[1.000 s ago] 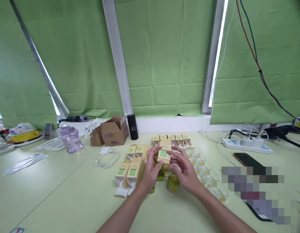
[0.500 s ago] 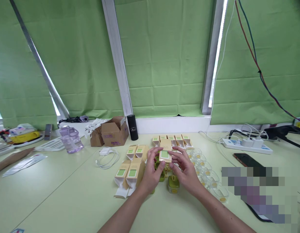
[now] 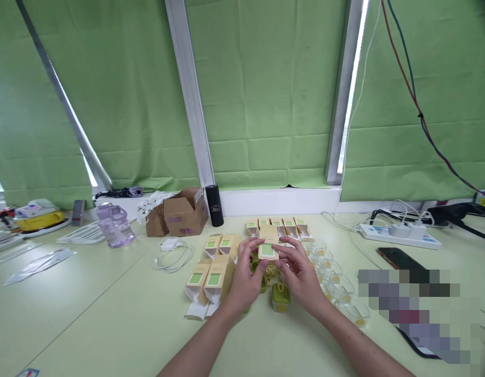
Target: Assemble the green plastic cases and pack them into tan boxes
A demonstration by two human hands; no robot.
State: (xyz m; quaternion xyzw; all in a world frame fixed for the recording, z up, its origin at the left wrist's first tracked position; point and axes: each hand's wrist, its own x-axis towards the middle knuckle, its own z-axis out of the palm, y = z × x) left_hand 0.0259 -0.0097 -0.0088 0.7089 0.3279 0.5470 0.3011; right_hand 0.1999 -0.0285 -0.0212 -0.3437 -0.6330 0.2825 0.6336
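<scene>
Between both hands, above the table, is a small beige carton [image 3: 268, 242] with a green-and-white label facing me. My left hand [image 3: 247, 277] grips its left side, and my right hand [image 3: 301, 272] grips its right side, thumbs near the lower edge. Just below stands a small clear container with a green lid [image 3: 280, 297]. Other green lids [image 3: 263, 284] are partly hidden by my hands. To the left, several beige cartons [image 3: 214, 283] lie with white flaps open. Clear containers with yellow spots [image 3: 335, 277] stand in rows on the right.
More cartons [image 3: 289, 229] line up behind my hands. Further back stand a brown cardboard box [image 3: 185, 214], a black cylinder [image 3: 214, 207] and a purple bottle [image 3: 114, 226]. A white cable [image 3: 175, 256] lies left; a power strip [image 3: 399, 236] and phone [image 3: 403, 263] lie right.
The carton in my hands has moved very slightly to the right and its lower edge sits a little higher. Another person's arm at the far left has left the view.
</scene>
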